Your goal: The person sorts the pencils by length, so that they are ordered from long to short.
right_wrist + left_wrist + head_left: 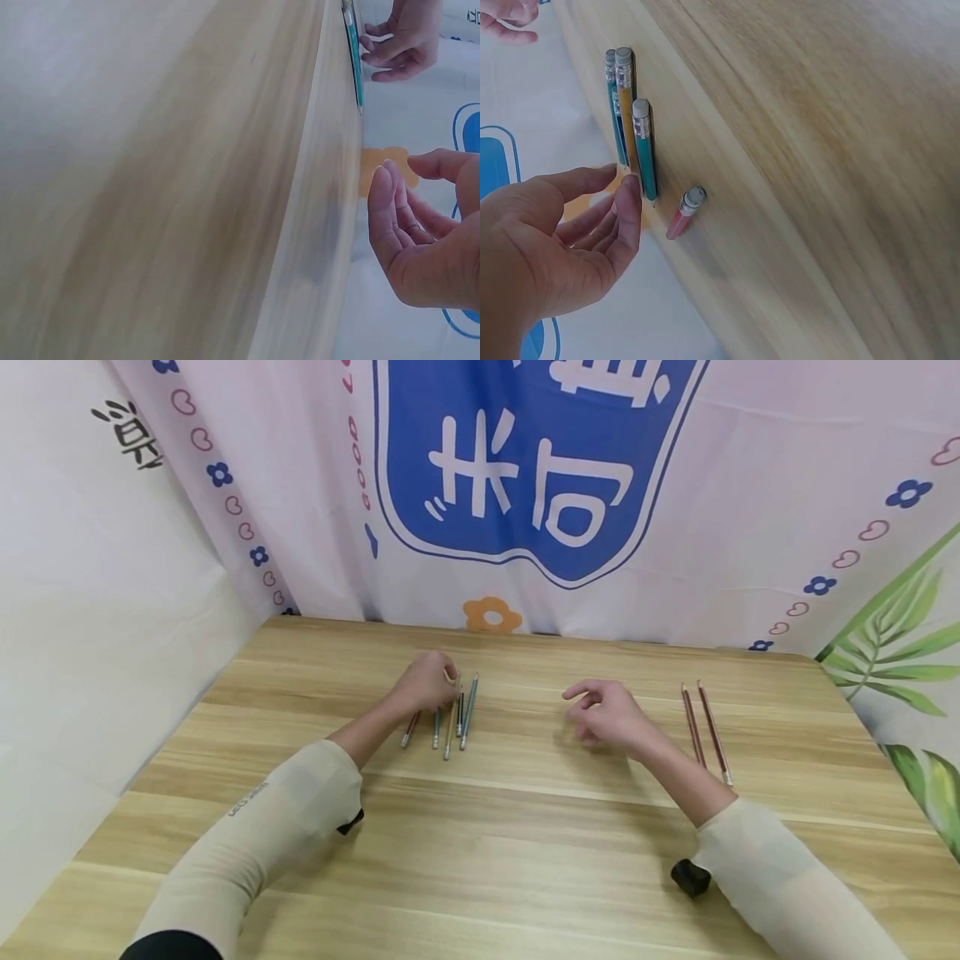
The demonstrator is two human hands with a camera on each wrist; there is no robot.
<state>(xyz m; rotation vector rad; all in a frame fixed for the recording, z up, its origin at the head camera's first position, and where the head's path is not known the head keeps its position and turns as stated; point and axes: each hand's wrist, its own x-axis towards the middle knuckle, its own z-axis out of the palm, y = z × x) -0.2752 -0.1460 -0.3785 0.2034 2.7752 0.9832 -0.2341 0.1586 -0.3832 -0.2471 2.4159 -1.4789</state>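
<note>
My left hand [427,681] is at the far ends of a small group of pencils with loosely bent fingers. In the left wrist view, its thumb and index fingertips are right at the far end of a yellow pencil [626,112], with a gap between them. Beside that pencil lie a teal pencil [643,150], a dark pencil [460,718] and another teal pencil [469,710]. A red pencil [681,217] lies a little apart, partly hidden by the hand in the head view. My right hand [607,714] hovers over the table, fingers loosely bent around nothing.
Two dark red pencils [714,731] lie side by side to the right, one partly behind the right forearm. The wood-grain table [480,852] meets a printed cloth [322,560] along its far edge. A white wall [97,610] borders the left side.
</note>
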